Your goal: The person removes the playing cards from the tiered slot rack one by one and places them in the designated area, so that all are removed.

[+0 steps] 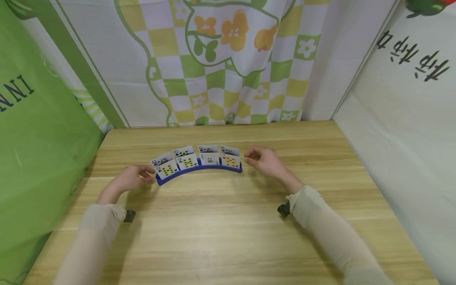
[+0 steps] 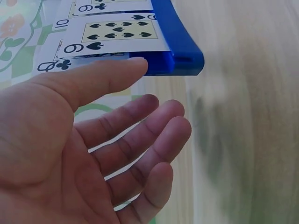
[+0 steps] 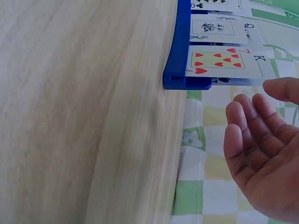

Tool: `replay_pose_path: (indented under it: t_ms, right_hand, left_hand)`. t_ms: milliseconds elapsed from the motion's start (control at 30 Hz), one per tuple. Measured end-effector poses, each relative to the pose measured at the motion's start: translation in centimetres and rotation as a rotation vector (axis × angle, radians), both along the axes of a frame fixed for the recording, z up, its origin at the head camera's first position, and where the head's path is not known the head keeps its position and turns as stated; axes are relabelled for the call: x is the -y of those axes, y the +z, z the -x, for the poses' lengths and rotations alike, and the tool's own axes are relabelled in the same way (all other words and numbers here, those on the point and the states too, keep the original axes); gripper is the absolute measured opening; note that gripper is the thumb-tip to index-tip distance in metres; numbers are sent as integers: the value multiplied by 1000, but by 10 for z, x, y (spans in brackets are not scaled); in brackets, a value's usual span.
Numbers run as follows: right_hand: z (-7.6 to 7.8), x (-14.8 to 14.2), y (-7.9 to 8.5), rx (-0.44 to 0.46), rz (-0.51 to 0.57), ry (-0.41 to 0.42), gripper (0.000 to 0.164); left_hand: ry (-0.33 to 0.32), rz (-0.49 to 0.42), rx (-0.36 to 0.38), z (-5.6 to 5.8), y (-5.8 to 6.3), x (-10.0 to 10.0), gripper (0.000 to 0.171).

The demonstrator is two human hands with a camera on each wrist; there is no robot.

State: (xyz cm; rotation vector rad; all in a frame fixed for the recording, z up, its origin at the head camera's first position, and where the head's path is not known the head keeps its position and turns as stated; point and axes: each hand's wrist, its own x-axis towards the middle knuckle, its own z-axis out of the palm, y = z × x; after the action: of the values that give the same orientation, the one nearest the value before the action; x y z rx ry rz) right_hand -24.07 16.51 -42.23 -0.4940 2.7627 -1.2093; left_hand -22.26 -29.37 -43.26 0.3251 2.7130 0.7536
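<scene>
A curved blue card holder [image 1: 199,168] stands on the table with playing cards upright in two rows. Its front row shows a nine of spades [image 2: 119,32], another nine, a joker [image 3: 215,29] and a seven of hearts [image 3: 224,63]. Behind them are queens, a ten and a king [image 1: 229,150]. My left hand [image 1: 132,178] is at the holder's left end, fingers relaxed and parted; whether its thumb touches the holder, I cannot tell. Just off the right end, my right hand [image 1: 265,161] hovers with loosely bent fingers. Neither hand holds anything.
The wooden table [image 1: 213,229] reaches back to a checked, flowered curtain [image 1: 228,87]. A green cloth [image 1: 39,130] hangs along the left side and a white one [image 1: 399,130] along the right. Dark wrist devices [image 1: 284,209] sit at both sleeve cuffs.
</scene>
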Motion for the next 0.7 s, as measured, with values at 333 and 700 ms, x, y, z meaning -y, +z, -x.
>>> replay_pose_path:
  t_ms: [333, 700]
  right_hand:
    - [0, 4, 0, -22, 15, -22, 19]
    - [-1, 6, -3, 0, 44, -23, 21]
  left_hand:
    - [72, -69, 74, -2, -6, -2, 46]
    - [105, -79, 115, -3, -14, -5, 49]
